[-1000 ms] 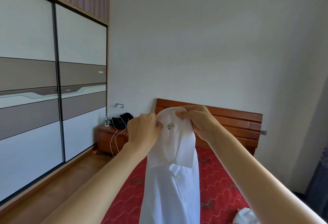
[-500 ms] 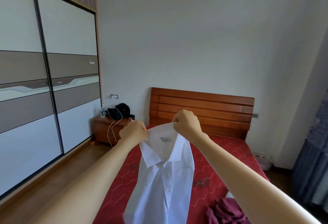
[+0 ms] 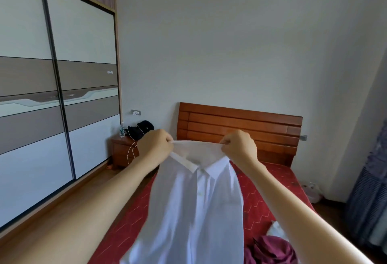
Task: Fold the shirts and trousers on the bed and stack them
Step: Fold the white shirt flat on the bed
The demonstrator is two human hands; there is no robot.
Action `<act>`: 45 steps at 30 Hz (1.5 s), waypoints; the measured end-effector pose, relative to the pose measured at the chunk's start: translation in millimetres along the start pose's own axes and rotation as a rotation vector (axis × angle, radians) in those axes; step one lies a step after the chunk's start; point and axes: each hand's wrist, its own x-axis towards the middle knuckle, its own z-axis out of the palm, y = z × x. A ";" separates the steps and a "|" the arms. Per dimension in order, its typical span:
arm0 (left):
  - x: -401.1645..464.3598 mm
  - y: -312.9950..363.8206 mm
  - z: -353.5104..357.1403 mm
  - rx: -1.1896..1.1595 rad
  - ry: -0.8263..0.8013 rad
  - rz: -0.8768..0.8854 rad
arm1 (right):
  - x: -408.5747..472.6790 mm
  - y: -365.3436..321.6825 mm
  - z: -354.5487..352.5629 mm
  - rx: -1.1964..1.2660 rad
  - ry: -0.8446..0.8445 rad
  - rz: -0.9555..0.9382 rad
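Observation:
A white button-up shirt (image 3: 194, 205) hangs in front of me above the bed (image 3: 270, 186), its front facing me and its collar stretched wide. My left hand (image 3: 155, 147) pinches the collar's left end and my right hand (image 3: 239, 148) pinches its right end, both at shoulder height. The shirt's lower part runs out of the frame. A crumpled maroon garment (image 3: 270, 249) lies on the red bedspread at the lower right, with a bit of white cloth (image 3: 276, 229) behind it.
A wooden headboard (image 3: 240, 125) stands against the white wall. A nightstand (image 3: 123, 150) on the left holds a water bottle (image 3: 122, 129) and a black item with a white cable. Sliding wardrobe doors (image 3: 56, 88) line the left side. Blue curtains (image 3: 370, 190) hang at the right.
My hands have moved apart and lowered, spreading the collar wide. The view has tilted down, so more of the bed and the maroon garment shows.

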 end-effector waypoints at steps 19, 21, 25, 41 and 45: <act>-15.7 -14.9 -19.1 -1.230 -0.600 -0.323 | 7.5 -2.7 -25.0 0.383 0.038 0.097; -20.0 -19.9 -24.2 -1.246 -0.685 -0.267 | 11.2 -6.3 -31.4 0.456 0.038 0.139; -28.7 -29.5 -28.9 -1.315 -0.745 -0.151 | 19.5 -14.7 -41.7 0.541 0.033 0.165; -26.4 -15.1 -17.9 -1.695 -0.137 -0.147 | 16.4 -18.9 -46.8 0.759 -0.001 0.216; -17.1 -21.5 -19.7 -1.404 -0.203 -0.132 | 12.4 -19.3 -44.8 0.797 -0.022 0.200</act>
